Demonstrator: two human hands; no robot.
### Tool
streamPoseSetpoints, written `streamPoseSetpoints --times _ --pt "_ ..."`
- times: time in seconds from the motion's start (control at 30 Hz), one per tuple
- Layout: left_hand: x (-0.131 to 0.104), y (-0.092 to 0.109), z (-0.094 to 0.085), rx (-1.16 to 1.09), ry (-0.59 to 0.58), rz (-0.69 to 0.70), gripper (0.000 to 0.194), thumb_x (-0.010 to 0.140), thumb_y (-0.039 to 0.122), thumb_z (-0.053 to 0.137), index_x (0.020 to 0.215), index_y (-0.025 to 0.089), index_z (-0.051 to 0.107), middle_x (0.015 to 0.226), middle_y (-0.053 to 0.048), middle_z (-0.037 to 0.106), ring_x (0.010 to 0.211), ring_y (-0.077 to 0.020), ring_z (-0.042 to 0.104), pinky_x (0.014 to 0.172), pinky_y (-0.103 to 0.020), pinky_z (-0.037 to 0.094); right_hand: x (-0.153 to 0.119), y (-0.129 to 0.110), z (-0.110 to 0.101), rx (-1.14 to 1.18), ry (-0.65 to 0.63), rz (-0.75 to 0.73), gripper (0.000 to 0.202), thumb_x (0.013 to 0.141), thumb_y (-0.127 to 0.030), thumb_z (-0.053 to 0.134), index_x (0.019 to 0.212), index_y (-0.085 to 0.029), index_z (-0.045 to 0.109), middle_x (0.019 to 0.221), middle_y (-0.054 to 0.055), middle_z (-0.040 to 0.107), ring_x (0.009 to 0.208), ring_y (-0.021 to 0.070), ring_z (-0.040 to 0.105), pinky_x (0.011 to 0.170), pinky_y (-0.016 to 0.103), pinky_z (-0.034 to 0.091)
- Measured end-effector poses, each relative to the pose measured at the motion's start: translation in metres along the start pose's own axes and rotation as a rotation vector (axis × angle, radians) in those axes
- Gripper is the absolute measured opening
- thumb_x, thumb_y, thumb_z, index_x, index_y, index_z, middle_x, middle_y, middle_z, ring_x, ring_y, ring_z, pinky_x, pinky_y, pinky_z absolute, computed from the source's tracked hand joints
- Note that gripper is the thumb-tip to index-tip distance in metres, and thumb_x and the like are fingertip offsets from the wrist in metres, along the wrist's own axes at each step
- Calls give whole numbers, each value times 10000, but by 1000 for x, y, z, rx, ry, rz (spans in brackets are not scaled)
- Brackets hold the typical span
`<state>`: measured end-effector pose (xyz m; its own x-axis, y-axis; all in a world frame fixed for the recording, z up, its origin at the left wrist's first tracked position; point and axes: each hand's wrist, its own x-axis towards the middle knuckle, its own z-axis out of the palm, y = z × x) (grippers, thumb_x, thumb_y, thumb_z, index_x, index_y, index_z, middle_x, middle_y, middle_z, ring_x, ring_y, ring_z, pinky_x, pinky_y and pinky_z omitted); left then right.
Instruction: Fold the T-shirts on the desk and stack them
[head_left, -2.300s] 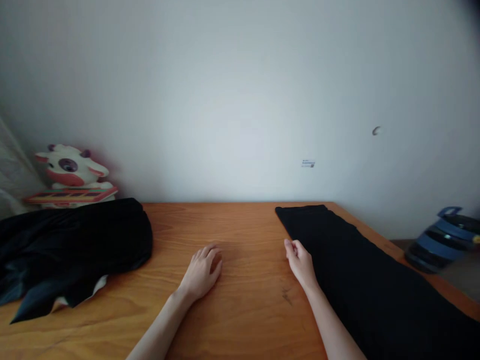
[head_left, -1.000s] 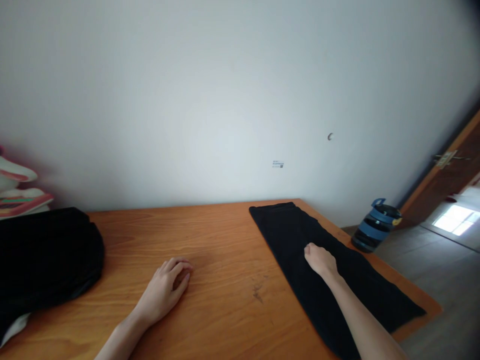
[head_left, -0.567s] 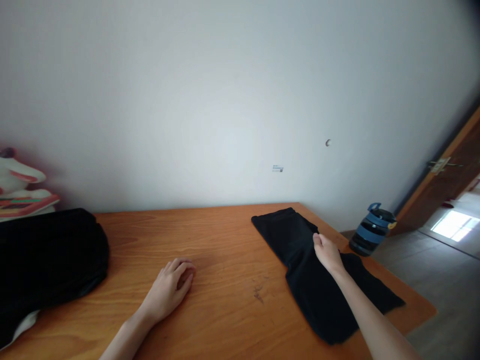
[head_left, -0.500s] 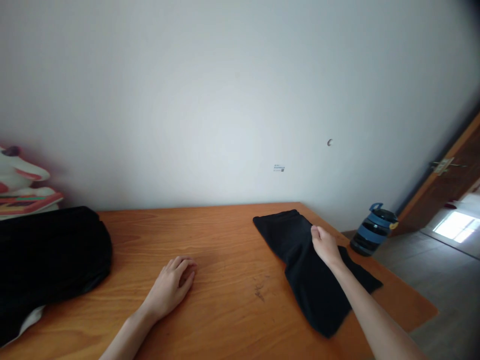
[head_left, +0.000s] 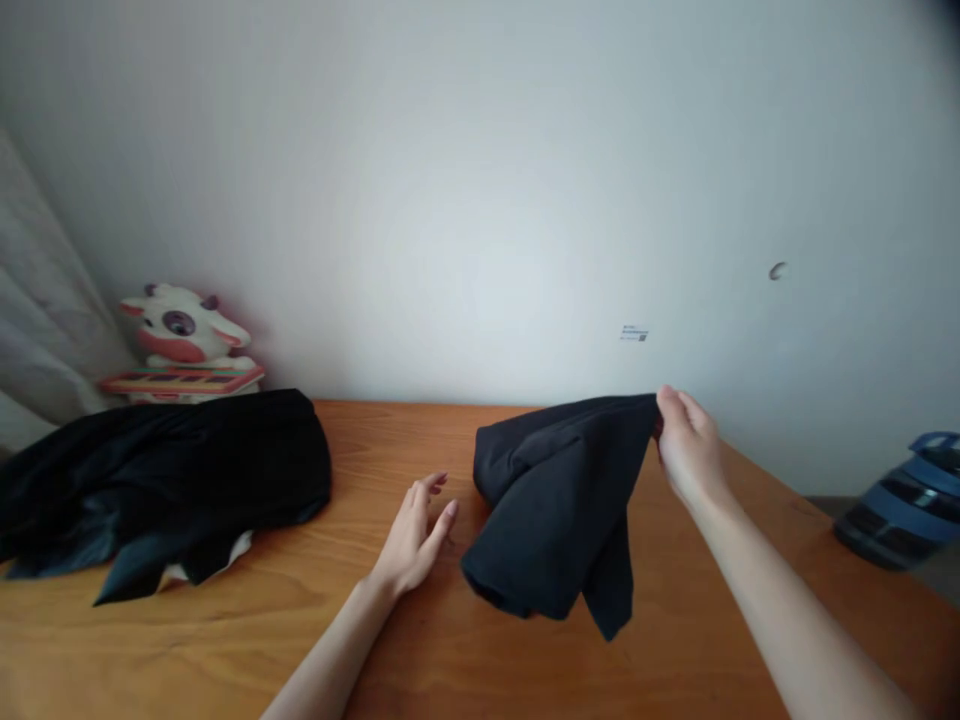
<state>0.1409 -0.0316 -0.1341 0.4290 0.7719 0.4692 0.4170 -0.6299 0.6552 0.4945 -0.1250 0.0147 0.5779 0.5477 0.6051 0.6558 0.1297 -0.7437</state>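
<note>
A pair of black shorts [head_left: 555, 500] hangs in loose folds over the right half of the wooden table, its two leg ends dangling toward me. My right hand [head_left: 690, 440] pinches its upper right corner between thumb and fingers and holds it raised. Nothing is in my left hand [head_left: 416, 535], which hovers low over or rests on the tabletop just left of the shorts, fingers slightly curled and thumb apart. Whether its fingertips touch the wood I cannot tell.
On the left, black clothing [head_left: 225, 460] lies in a heap with a bit of white showing underneath. Behind it stands a cow-shaped toy keyboard [head_left: 187, 340] near a curtain [head_left: 37, 310]. A blue-banded bottle [head_left: 896, 510] is at the right edge. A white wall [head_left: 480, 200] backs the table [head_left: 375, 440].
My right hand has lifted the shorts' edge, so the cloth that lay flat now hangs folded. My left hand's fingers have spread a little. The view has turned left.
</note>
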Motion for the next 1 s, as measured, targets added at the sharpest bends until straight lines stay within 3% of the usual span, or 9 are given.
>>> streamPoseSetpoints --times 0.1,0.2,0.37,0.47,0.53,0.67,0.83,0.93,1.0 --pt "-1 4 -4 -25 -59 18 494 1021 504 398 1405 200 461 1348 -148 600 1243 -266 590 1087 -457 481 -32 50 21 -150 -257 187 488 837 -726 447 713 -259 519 631 16 621 684 230 617 656 336 465" --pt "-2 8 -5 -39 -165 93 685 964 625 451 1496 199 396 1470 -178 517 1370 -318 490 1157 -517 398 -80 76 47 -176 -459 288 485 762 -734 483 757 -259 581 727 56 713 744 279 680 716 395 507" --pt "-4 19 -2 32 -377 26 1357 549 802 791 1623 220 199 1648 -256 229 1508 -501 209 1184 -710 208 -136 62 90 -81 -515 316 414 728 -651 536 859 -270 632 880 102 771 844 332 718 745 446 553" --pt "-4 23 -3 54 -355 -62 1486 427 745 878 1630 233 174 1635 -267 244 1498 -525 205 1168 -729 217 -144 52 108 113 -670 261 407 657 -529 632 974 -279 687 1039 111 789 1003 347 721 877 441 562" --pt "-4 21 -3 72 -296 -119 1321 470 679 898 1579 243 327 1569 -251 372 1438 -503 338 1151 -688 296 -145 55 118 193 -734 242 416 639 -518 648 967 -271 718 1103 123 782 1091 365 701 942 447 553" --pt "-5 16 1 98 -125 -166 558 702 329 793 1228 270 617 1234 -113 653 1142 -340 603 1021 -509 483 -147 75 128 221 -682 290 480 712 -654 593 950 -264 740 1125 120 779 1175 379 667 1032 476 515" --pt "-3 20 -3 2 120 -142 408 664 60 629 1027 235 564 1033 -41 644 922 -210 622 839 -325 519 -146 85 123 196 -536 387 613 738 -774 570 1007 -245 719 1096 117 782 1082 351 713 960 437 570" --pt "6 23 -31 -24 387 -41 336 710 32 566 971 238 521 996 -25 620 923 -182 607 844 -299 504 -145 84 122 251 -456 458 678 723 -828 531 968 -219 699 1022 135 789 857 315 755 771 407 628" --pt "16 23 -64 9 543 45 297 752 49 561 974 240 507 1038 -36 613 988 -188 609 892 -315 505 -147 82 123 274 -464 447 667 724 -823 541 951 -214 696 1008 133 789 789 282 748 711 375 629"
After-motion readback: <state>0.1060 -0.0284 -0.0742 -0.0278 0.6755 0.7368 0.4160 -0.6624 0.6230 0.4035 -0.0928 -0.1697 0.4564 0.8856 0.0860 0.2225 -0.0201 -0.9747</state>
